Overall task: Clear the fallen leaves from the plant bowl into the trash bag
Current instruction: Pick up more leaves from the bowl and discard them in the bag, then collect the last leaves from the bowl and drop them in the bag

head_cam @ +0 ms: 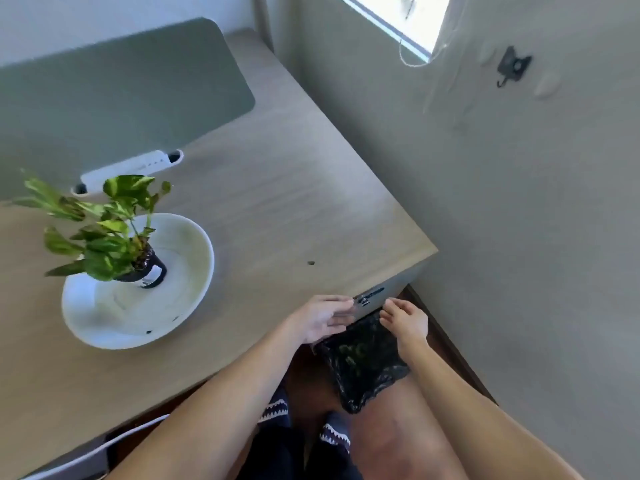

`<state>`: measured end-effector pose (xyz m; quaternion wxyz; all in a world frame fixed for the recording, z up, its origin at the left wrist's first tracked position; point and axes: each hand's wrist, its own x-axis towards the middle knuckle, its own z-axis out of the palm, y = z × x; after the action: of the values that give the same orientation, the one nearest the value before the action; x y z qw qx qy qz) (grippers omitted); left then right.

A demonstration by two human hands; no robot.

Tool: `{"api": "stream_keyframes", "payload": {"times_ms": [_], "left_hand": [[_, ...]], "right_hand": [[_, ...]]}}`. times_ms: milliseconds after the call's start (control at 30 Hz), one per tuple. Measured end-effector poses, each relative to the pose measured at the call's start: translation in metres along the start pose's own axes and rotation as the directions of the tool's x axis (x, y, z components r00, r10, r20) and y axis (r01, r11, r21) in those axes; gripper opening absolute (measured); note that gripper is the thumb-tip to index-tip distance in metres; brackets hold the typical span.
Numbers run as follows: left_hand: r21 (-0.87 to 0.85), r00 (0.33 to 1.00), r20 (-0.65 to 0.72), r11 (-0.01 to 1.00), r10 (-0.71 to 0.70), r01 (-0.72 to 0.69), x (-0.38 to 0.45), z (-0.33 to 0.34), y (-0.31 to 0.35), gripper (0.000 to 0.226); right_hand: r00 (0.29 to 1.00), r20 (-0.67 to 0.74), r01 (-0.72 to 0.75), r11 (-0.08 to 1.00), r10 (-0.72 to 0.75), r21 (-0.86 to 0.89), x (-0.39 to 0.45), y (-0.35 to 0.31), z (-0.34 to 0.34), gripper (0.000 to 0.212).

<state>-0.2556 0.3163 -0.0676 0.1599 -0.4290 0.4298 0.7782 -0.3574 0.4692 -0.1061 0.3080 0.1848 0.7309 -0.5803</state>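
A wide white bowl [194, 271] stands on the wooden desk at the left, with a small black pot [152, 271] of green leafy plant [104, 233] in it. Two small dark bits [149, 331] lie near the bowl's front rim. A black trash bag [367, 372] hangs open just off the desk's near right corner, above my knee, with green leaves [349, 351] inside. My left hand [322, 320] is at the bag's left rim with fingers stretched out. My right hand [405, 322] grips the right rim with fingers curled down.
A green divider panel [121, 91] and a white power strip [128, 168] sit at the desk's back. A dark speck [310, 262] lies on the desk top. The wall [519, 202] with a black hook [512, 65] stands close on the right.
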Motion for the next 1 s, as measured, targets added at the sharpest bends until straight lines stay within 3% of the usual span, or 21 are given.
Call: {"api": "stream_keyframes", "payload": {"times_ms": [133,267,333,400,467,533,633,733,800,900,1000], "left_hand": [[-0.023,0.984,-0.053,0.985,0.171,-0.173,-0.059,-0.058,0.015,0.011],[0.156,0.910,-0.288,0.952,0.298,-0.263,-0.125,-0.153,0.000,0.008],[0.327,0.827,-0.425,0.914,0.368,-0.239,-0.145,-0.199,-0.012,0.011],[0.500,0.726,-0.543,0.857,0.421,-0.123,-0.160,-0.243,-0.022,0.011],[0.601,0.679,-0.582,0.799,0.448,-0.011,-0.168,-0.282,-0.028,0.012],[0.677,0.686,-0.570,0.731,0.452,0.082,-0.169,-0.308,-0.030,0.020],[0.753,0.733,-0.538,0.629,0.416,0.194,-0.161,-0.333,-0.026,0.017],[0.809,0.789,-0.493,0.527,0.367,0.260,-0.149,-0.342,-0.020,0.011],[0.838,0.811,-0.462,0.477,0.360,0.266,-0.140,-0.343,-0.018,0.021],[0.872,0.822,-0.411,0.432,0.394,0.229,-0.128,-0.349,-0.015,0.033],[0.902,0.819,-0.372,0.377,0.437,0.209,-0.122,-0.355,-0.017,0.030]], "right_hand": [[0.987,0.123,0.112,0.994,-0.108,-0.019,-0.026,-0.027,0.052,0.013],[0.897,0.391,0.300,0.933,-0.205,-0.200,-0.068,-0.040,0.131,0.011],[0.829,0.496,0.442,0.846,-0.258,-0.299,-0.091,-0.039,0.169,0.009],[0.751,0.584,0.588,0.715,-0.307,-0.379,-0.114,-0.033,0.208,0.007],[0.668,0.664,0.711,0.552,-0.336,-0.436,-0.136,-0.024,0.246,0.007],[0.594,0.744,0.787,0.414,-0.306,-0.458,-0.154,-0.016,0.279,0.011],[0.552,0.820,0.830,0.197,-0.150,-0.523,-0.170,-0.003,0.320,0.017],[0.566,0.824,0.822,-0.063,-0.025,-0.567,-0.176,0.007,0.347,0.017],[0.574,0.819,0.803,-0.203,0.005,-0.561,-0.177,0.011,0.358,0.018],[0.532,0.844,0.812,-0.320,0.064,-0.488,-0.174,0.015,0.370,0.021],[0.475,0.869,0.841,-0.365,0.142,-0.400,-0.168,0.017,0.377,0.018]]}}
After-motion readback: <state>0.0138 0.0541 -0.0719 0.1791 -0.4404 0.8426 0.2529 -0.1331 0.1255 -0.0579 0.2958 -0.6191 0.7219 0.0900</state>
